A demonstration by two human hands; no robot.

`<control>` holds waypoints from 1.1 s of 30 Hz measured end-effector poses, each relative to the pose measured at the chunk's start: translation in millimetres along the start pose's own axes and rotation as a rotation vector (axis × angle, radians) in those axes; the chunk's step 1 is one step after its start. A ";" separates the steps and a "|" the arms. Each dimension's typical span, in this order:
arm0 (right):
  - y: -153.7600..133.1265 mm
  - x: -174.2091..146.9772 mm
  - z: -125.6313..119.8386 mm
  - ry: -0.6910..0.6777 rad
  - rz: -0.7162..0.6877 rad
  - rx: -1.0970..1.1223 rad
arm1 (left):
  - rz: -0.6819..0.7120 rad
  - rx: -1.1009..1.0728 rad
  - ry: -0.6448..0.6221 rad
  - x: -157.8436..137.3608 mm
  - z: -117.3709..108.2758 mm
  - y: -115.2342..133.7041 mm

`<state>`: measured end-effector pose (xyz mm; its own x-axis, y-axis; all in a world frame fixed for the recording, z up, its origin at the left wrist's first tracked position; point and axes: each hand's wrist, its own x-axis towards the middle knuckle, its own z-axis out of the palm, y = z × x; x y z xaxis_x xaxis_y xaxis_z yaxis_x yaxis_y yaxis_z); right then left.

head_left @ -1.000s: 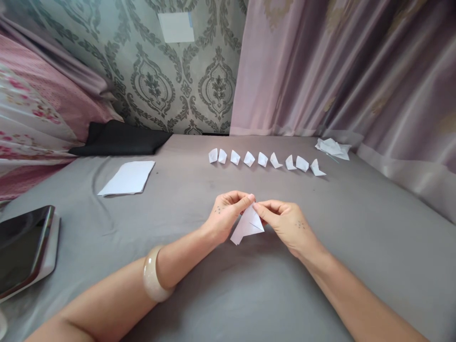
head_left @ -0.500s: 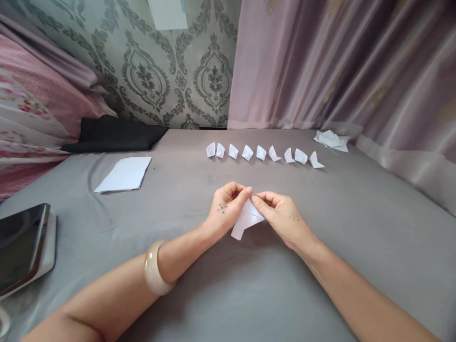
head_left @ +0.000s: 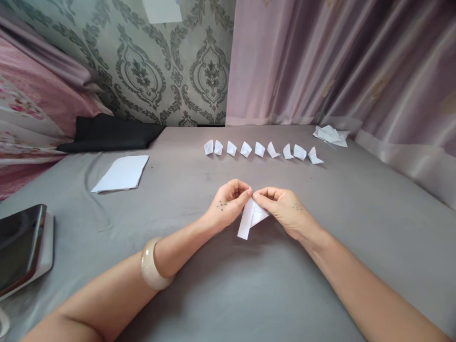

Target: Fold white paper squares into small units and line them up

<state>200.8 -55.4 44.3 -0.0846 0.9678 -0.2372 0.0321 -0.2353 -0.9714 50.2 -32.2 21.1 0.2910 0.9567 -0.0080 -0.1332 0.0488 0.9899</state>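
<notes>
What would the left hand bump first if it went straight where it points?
Probably the right hand, close beside the left hand at the folded paper; exact depth is unclear.

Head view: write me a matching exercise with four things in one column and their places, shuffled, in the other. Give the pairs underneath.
Things
1. Bangle
2. Small folded papers
3. Stack of white sheets
4. Paper with a narrow strip sticking out

Places
A. Pinched between the left hand and the right hand
B. Around the left forearm
C. Flat on the grey cloth, left of the hands
D. In a row beyond the hands

Pairs: 1-B, 2-D, 3-C, 4-A
</notes>
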 end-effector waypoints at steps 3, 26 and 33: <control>0.9 3.1 -5.1 -0.040 0.045 0.046 | 0.001 0.005 -0.050 1.1 -2.2 -1.6; 0.3 6.2 -17.8 -0.291 0.293 0.419 | 0.941 0.568 -0.243 -9.9 -9.3 8.3; 5.5 8.3 -19.5 -0.262 0.332 0.286 | 0.400 0.139 -0.121 -14.7 -1.3 7.7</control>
<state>219.6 -46.9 37.2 -0.3645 0.7902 -0.4926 -0.1714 -0.5769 -0.7986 43.6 -45.5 28.6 0.3524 0.8515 0.3883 -0.1320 -0.3656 0.9214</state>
